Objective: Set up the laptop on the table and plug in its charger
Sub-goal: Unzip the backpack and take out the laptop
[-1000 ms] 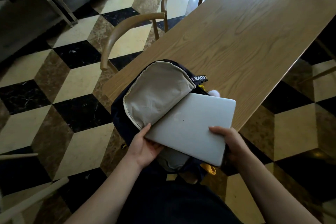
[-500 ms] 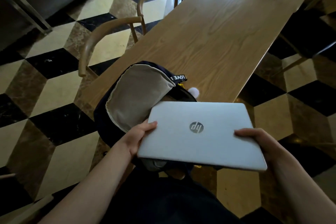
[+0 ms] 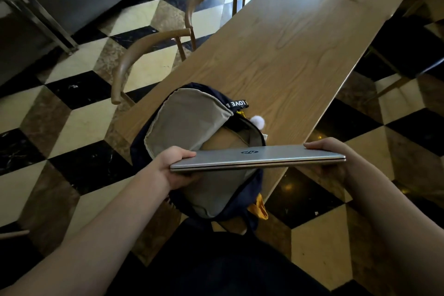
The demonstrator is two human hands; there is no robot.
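The silver laptop (image 3: 258, 157) is closed, lid logo up, held nearly level and seen almost edge-on above the near end of the wooden table (image 3: 276, 60). No charger can be made out, possibly hidden.

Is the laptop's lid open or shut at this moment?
Shut. The laptop is held edge-on by the left hand and right hand, lid flat against base with only a thin seam.

"hp" logo on silver laptop (image 3: 258, 156) lid; "LOVE" in white on black backpack strap (image 3: 237, 103).
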